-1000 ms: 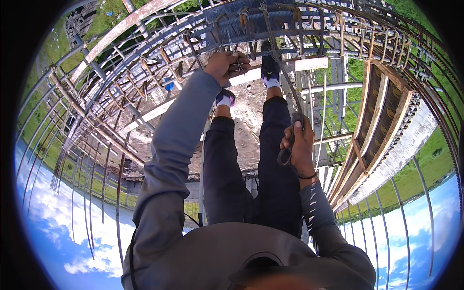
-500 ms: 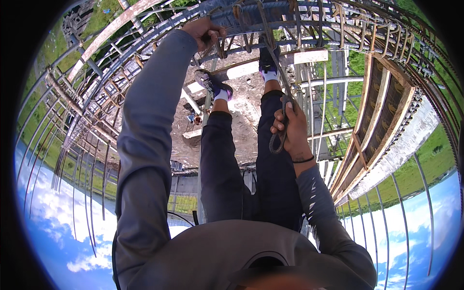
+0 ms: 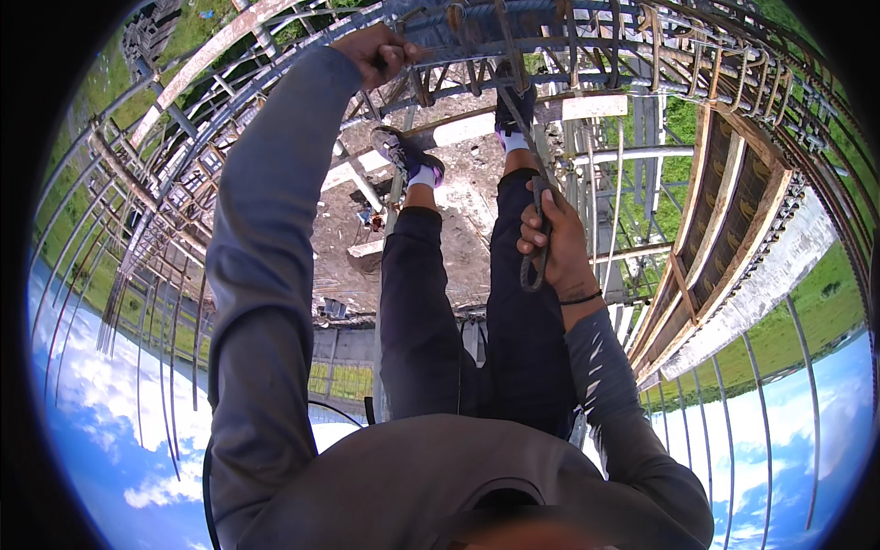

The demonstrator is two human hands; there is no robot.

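My right hand (image 3: 559, 240) is wrapped round a ribbed steel bar with a looped end (image 3: 534, 273). The bar's long shaft runs away from me toward the rebar cage (image 3: 477, 37); I cannot tell whether its far end is hooked on a bar there. My left hand (image 3: 374, 55) is closed in a curled grip at the near side of the cage, left of the bar. What its fingers hold, if anything, is too small to make out. Rusty stirrups and long horizontal bars make up the cage.
My shoes (image 3: 408, 158) are by a whitish plank (image 3: 458, 131) high above a dirt-covered level. Wooden formwork (image 3: 720, 229) curves along the right. Upright rebars (image 3: 765, 422) stand on both sides. Pipe scaffolding (image 3: 632, 156) fills gaps below; a person (image 3: 370, 220) is far down.
My left hand has shifted a little to the left and away along the cage. My right hand keeps its grip on the looped bar, with only a slight shift to the right.
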